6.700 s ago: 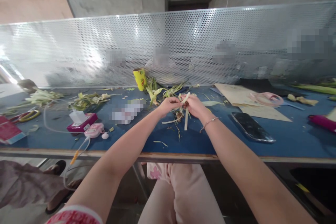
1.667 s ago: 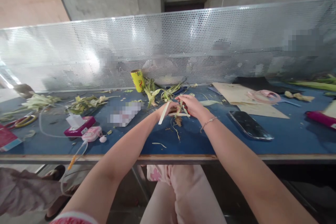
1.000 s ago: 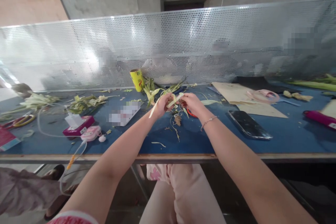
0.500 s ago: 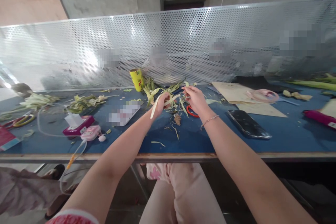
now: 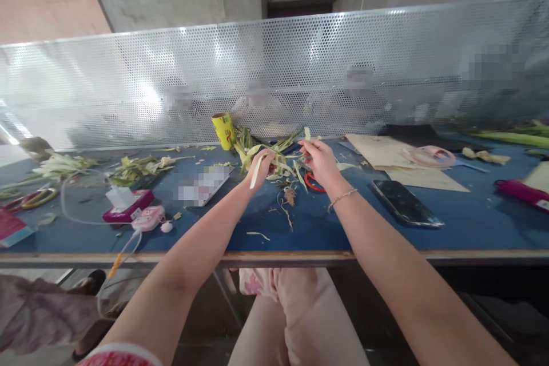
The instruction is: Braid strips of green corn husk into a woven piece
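Note:
My left hand (image 5: 262, 164) is closed on a narrow, pale leaf strip (image 5: 256, 172), whose loose end hangs over the back of the fingers toward the wrist. To its right, my right hand (image 5: 321, 161) pinches another pale leaf strip (image 5: 307, 134), its tip poking up above the fingertips. Between and behind the hands lies a tangle of green and pale leaves (image 5: 281, 167). Beside the right hand, the red handle of scissors (image 5: 314, 183) shows, the rest hidden. A small brown, dried clump (image 5: 290, 195) with stringy fibres lies just in front.
A yellow roll (image 5: 223, 130) stands behind, against a perforated metal screen (image 5: 283, 46). Phones lie on both sides, a dark one (image 5: 405, 203) and a light one (image 5: 210, 185). Leftward are a tissue pack (image 5: 128, 206), a pink charger (image 5: 148, 217) with cable, and leaf piles. Brown paper (image 5: 386, 154) and tape lie right.
The strip in my left hand has swung slightly and its hanging end sits a little higher. The strip tip at my right fingertips now points more upright. Both hands stay nearly in place.

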Demonstrator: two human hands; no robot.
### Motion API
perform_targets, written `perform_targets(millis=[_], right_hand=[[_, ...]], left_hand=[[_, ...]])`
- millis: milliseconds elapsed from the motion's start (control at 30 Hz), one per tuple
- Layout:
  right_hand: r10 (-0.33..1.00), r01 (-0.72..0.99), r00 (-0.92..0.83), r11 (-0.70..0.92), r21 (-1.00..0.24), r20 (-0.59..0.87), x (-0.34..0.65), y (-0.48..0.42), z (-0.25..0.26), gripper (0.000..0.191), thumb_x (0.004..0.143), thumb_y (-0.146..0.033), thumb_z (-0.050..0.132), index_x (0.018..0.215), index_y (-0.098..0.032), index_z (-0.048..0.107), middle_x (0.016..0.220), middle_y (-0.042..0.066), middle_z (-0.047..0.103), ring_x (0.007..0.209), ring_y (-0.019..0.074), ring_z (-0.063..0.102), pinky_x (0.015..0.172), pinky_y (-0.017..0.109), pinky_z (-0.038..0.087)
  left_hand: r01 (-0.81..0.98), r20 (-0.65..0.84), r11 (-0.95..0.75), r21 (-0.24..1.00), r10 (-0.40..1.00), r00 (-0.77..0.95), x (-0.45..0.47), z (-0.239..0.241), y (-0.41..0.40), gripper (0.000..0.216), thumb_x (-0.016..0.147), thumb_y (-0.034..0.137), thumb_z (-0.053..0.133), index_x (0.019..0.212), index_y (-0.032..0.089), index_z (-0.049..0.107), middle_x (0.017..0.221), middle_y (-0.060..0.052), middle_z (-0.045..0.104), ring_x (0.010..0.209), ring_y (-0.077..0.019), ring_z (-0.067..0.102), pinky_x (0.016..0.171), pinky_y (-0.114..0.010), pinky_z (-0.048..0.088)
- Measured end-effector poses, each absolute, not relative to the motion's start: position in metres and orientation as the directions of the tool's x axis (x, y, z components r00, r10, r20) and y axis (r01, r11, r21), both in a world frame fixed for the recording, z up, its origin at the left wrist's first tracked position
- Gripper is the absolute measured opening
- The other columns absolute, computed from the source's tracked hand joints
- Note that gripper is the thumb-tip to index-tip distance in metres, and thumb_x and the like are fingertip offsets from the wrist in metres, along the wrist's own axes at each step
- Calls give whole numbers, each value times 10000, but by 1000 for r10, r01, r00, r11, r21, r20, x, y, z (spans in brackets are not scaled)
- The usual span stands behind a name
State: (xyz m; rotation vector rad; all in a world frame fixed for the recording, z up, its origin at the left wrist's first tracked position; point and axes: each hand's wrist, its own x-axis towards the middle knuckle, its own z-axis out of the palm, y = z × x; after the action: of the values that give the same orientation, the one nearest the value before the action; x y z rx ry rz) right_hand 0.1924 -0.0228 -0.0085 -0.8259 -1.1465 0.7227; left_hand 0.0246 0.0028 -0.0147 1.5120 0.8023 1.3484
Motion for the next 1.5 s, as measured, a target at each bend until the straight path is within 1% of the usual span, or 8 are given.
perform_targets(millis=[200,433,567,733,900,1033,1200,1500], right_hand=[[786,97,254,560,-823,564,191,-22,-8,336,740,-372,598,1022,-197,651,653,3,592,642,151,538,598,295,423],[785,-17,231,593,-805,574,186,-22,-9,184,709,-360,602,819,-213,610,793,23,624,719,147,596,717,328,485],[779,-8,199,609,-794,595,185,-27,-8,165,743,-335,527,846,-220,583,848,30,611,671,124,558,656,299,461],[823,-45,111,564,-824,557,184,-32,-5,212,792,-390,446,785,-229,584,637,-11,452,494,104,345,517,274,360],[860,-69,39,510,-857,509,184,-31,-6,429,810,-610,446,618,-228,478,538,-31,305,476,112,292,504,277,337],[846,124,40,523,-843,531,185,-32,-10,390,755,-565,591,635,-231,430,528,-48,327,490,117,334,512,276,312],[831,347,76,496,-796,551,184,-34,-10,317,765,-490,602,700,-239,419,525,-57,383,499,130,383,527,287,313],[858,170,48,497,-851,511,177,-34,-11,402,652,-465,719,758,-257,392,536,-55,521,474,150,497,512,311,401]], left_hand=[[-16,378,-386,922,893,246,26,-12,-5,137,771,233,529,649,171,518,582,19,487,493,-80,460,496,-223,379],[105,348,-408,907,866,359,27,-7,-13,149,759,214,522,626,160,557,621,-2,537,546,-95,478,530,-232,397],[158,317,-389,908,882,348,27,-6,-15,131,731,199,573,610,161,606,634,-13,577,570,-100,500,558,-231,416],[93,303,-357,930,882,361,28,-13,-8,100,691,193,647,596,162,643,618,-21,589,572,-100,494,538,-219,405],[-44,207,-203,978,925,320,30,-12,-9,89,697,141,641,611,157,627,637,-33,609,587,-104,528,539,-217,417],[-62,156,-144,988,938,309,32,-6,-16,116,721,96,613,612,137,614,631,-37,596,573,-101,534,552,-227,434],[-73,157,-140,987,932,328,34,-5,-19,159,728,67,596,585,136,607,590,-24,578,573,-99,542,558,-220,445],[-85,122,-97,992,921,369,35,-6,-22,98,698,81,611,608,111,633,601,-27,618,587,-104,581,610,-236,480]])
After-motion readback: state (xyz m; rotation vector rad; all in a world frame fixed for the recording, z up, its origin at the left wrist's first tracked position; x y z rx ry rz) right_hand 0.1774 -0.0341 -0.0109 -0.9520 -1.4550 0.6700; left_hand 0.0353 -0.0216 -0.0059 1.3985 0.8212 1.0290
